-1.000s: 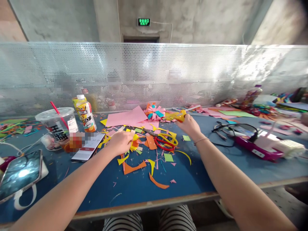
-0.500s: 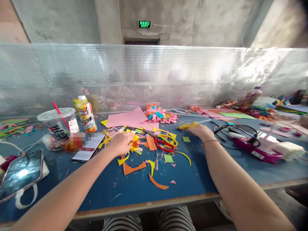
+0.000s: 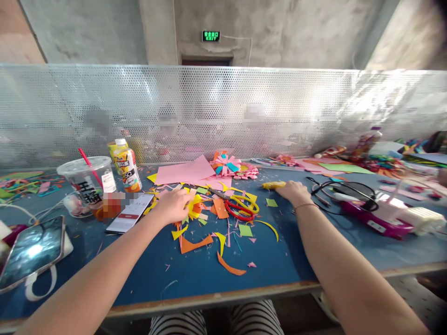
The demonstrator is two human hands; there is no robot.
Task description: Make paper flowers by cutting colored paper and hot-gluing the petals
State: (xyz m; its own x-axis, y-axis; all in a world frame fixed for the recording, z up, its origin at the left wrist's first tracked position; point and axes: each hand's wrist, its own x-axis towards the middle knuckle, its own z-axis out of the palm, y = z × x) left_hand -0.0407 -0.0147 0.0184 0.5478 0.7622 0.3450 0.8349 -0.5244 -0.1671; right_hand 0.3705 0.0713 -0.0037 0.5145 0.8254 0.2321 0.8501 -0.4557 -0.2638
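Observation:
My left hand (image 3: 176,205) is closed at the edge of a yellow paper flower (image 3: 196,207), its fingertips partly hidden from the camera. Paper scraps in yellow, pink and green lie around it, with an orange scrap (image 3: 195,244) nearer me. My right hand (image 3: 293,190) wraps round a yellow hot glue gun (image 3: 274,185), whose front end points left, low over the table. Between the hands rest scissors with red handles (image 3: 240,213) and scissors with yellow handles (image 3: 249,204). A small green paper square (image 3: 271,203) lies just below the glue gun.
Pink paper (image 3: 185,171) and a pink, orange and blue paper flower (image 3: 226,164) lie behind. Left stand a plastic cup (image 3: 85,174), a bottle (image 3: 127,167) and phones (image 3: 35,249). Right are black cables (image 3: 324,188) and a purple power strip (image 3: 373,222). A perforated metal screen (image 3: 209,111) closes the back.
My right hand has turned the glue gun a little, and the glue stick behind it no longer shows. My left hand stays by the yellow flower. The view has shifted slightly.

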